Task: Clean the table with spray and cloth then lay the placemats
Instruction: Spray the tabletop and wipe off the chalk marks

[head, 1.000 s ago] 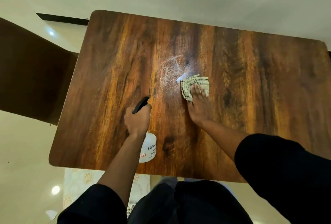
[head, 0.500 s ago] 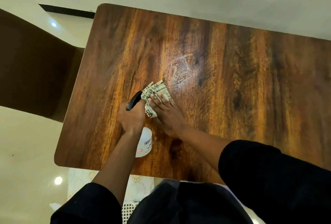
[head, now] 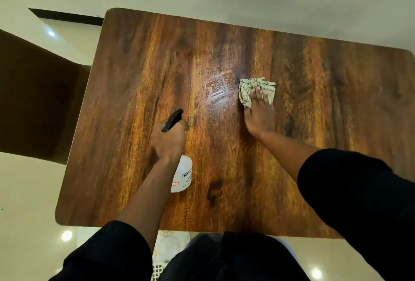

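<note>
A dark wooden table fills the view. My left hand grips a white spray bottle with a black nozzle, held upright over the table's near left part. My right hand presses flat on a crumpled checked cloth at the table's middle. A wet smeared patch of spray shines just left of the cloth. No placemat lies on the table top.
A dark brown chair or furniture piece stands left of the table. Pale glossy floor surrounds it. A light patterned item shows below the table's near edge, between my sleeves.
My right hand swept the cloth left toward the bottle, then back right across the wet patch. The spray mark is now smeared. The left hand kept holding the bottle.
</note>
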`<state>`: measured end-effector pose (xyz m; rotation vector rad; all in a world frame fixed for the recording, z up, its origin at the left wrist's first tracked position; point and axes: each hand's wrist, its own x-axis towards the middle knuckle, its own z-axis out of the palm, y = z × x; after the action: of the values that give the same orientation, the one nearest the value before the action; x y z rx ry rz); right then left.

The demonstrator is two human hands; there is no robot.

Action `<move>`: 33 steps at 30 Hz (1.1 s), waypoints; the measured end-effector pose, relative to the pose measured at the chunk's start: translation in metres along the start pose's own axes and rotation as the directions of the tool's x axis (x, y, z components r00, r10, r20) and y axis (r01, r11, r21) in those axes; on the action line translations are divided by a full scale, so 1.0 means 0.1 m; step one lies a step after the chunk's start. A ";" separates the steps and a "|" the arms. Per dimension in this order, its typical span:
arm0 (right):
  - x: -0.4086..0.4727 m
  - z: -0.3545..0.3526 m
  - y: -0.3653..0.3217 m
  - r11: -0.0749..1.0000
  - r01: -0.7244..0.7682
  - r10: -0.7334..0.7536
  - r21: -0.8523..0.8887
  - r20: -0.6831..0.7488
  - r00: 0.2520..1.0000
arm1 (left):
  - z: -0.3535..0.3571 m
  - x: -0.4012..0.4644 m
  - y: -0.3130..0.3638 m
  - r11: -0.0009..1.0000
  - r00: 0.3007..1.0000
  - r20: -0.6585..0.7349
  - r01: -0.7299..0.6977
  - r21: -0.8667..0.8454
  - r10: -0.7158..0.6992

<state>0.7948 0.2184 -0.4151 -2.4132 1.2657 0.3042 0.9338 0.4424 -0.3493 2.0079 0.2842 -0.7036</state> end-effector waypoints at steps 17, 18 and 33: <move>0.13 0.24 -0.80 0.707 0.697 -0.656 -0.115 0.259 0.709 | 0.08 0.17 0.31 1.000 0.998 -0.053 -0.018 -0.003 0.018; 0.21 0.17 -0.74 0.737 0.666 -0.630 -0.120 0.238 0.740 | 0.09 0.21 0.28 1.000 0.999 -0.049 -0.023 -0.005 0.022; 0.78 -0.17 -0.62 0.993 0.114 -0.114 -0.002 0.010 0.993 | 0.32 0.05 0.52 1.000 0.999 0.028 -0.025 -0.012 0.025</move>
<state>0.8905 0.1853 -0.4128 -2.4714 1.1184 0.2847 0.9502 0.3875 -0.3270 1.9854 0.2455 -0.7127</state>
